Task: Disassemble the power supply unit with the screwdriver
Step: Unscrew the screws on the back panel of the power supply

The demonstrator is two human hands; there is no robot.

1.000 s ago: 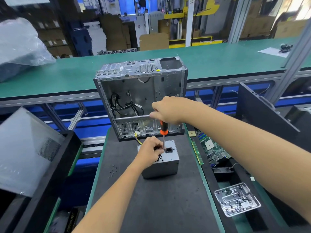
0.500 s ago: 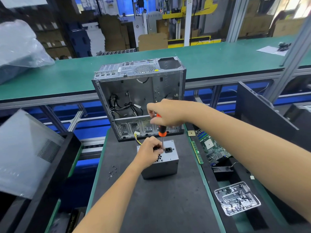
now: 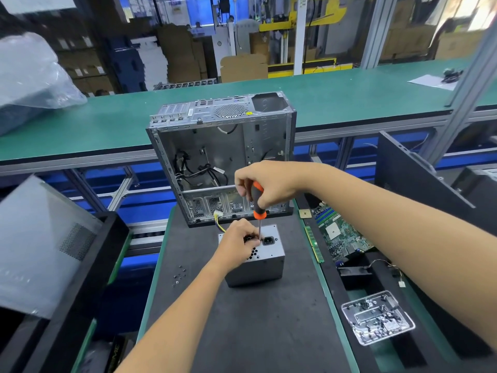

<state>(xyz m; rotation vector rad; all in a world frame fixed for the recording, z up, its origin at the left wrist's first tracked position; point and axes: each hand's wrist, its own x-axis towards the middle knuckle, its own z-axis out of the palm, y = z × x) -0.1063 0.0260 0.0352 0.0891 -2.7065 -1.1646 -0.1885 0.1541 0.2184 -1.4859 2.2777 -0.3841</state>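
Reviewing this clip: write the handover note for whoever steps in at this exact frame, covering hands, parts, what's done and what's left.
Right hand grips the orange-and-black screwdriver, held upright with its tip down on the top face of the power supply unit.
Left hand rests on that top face, fingers curled beside the shaft near the tip.
The unit sits on the black mat, already out of the open computer case behind it; its housing is still closed.
Loose screws lie on the mat to its left.
Left: finish this screw, any others, then open the housing.
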